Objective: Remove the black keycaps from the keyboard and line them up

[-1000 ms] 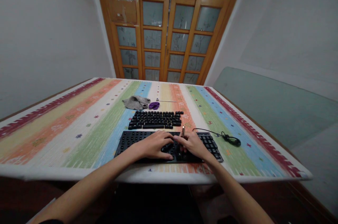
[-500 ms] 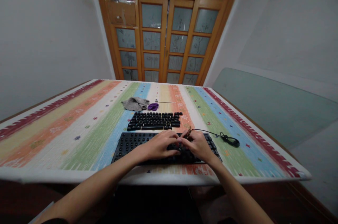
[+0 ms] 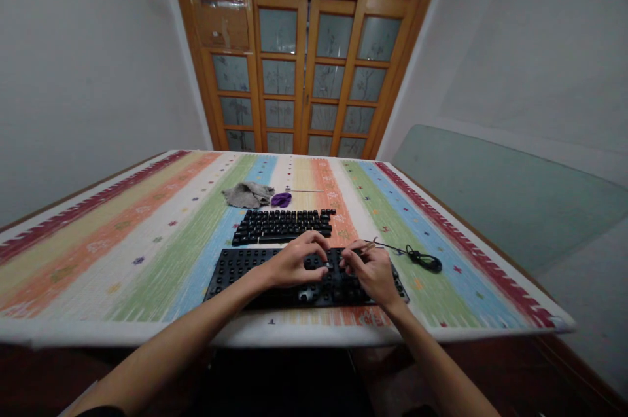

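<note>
A black keyboard [image 3: 235, 270] with its keycaps off over much of the left part lies near the table's front edge. My left hand [image 3: 297, 261] rests over its middle, with thumb and fingertips curled close together. Something small and pale shows at those fingertips, too small to name. Over the keyboard's right part, my right hand [image 3: 370, 270] has its fingers closed on a thin wire-like tool [image 3: 371, 242] that sticks out above the knuckles. Just behind the keyboard, loose black keycaps [image 3: 275, 224] stand in rows.
Beyond the keycaps lie a grey cloth [image 3: 248, 194], a purple bundle [image 3: 281, 199] and a thin rod [image 3: 307, 191]. A coiled black cable [image 3: 426, 261] lies to the right. Striped cloth [image 3: 161, 253] covers the table.
My hands were together over the keyboard and have moved apart. The right hand has shifted slightly right with the thin tool, and my view has tilted a little.
</note>
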Demonstrator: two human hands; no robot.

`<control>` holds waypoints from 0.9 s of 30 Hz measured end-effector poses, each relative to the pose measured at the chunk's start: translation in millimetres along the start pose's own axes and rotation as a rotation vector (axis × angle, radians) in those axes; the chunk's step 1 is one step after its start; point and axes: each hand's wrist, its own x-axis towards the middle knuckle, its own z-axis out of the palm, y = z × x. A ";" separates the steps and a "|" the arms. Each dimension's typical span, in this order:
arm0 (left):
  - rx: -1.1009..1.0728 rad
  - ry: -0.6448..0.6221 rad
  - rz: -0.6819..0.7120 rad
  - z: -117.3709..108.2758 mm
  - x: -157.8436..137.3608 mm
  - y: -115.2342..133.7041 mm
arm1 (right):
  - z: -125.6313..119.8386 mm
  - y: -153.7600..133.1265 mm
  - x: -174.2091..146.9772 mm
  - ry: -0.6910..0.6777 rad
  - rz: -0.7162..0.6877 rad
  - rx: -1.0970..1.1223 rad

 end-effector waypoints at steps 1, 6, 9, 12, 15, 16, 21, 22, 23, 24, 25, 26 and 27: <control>-0.008 0.025 -0.003 0.2 1.0 -1.2 | 1.1 2.5 -1.4 0.033 0.020 0.035; 0.018 0.146 -0.007 -1.2 8.5 -4.7 | 7.9 16.0 -7.3 0.129 0.150 0.151; 0.149 0.163 -0.010 -3.6 15.8 -13.2 | 8.5 20.9 -9.3 0.130 0.134 0.113; 0.318 0.107 0.014 -3.5 23.4 -29.2 | 5.8 21.7 -10.0 0.139 0.108 0.083; 0.454 0.028 -0.004 -0.4 29.4 -44.8 | 2.1 19.6 -9.9 0.138 0.091 0.085; 0.490 0.001 -0.015 0.9 31.1 -48.5 | 0.9 18.4 -9.9 0.138 0.086 0.091; 0.603 -0.103 -0.059 4.6 37.3 -57.3 | -5.9 10.4 -11.2 0.146 0.075 0.126; 0.618 -0.117 -0.070 4.8 38.1 -58.1 | -7.4 8.9 -11.7 0.148 0.066 0.131; 0.633 -0.131 -0.082 5.0 38.8 -58.9 | -8.8 7.5 -12.3 0.151 0.054 0.134; 0.646 -0.143 -0.093 5.1 39.3 -59.7 | -10.1 6.3 -12.8 0.151 0.039 0.136; 0.656 -0.152 -0.103 5.3 39.5 -60.4 | -11.2 5.4 -13.4 0.150 0.023 0.134; 0.662 -0.159 -0.110 5.5 39.6 -61.2 | -12.2 4.7 -14.0 0.150 0.010 0.129; 0.665 -0.163 -0.114 5.7 39.6 -61.9 | -12.9 4.2 -14.4 0.148 -0.001 0.122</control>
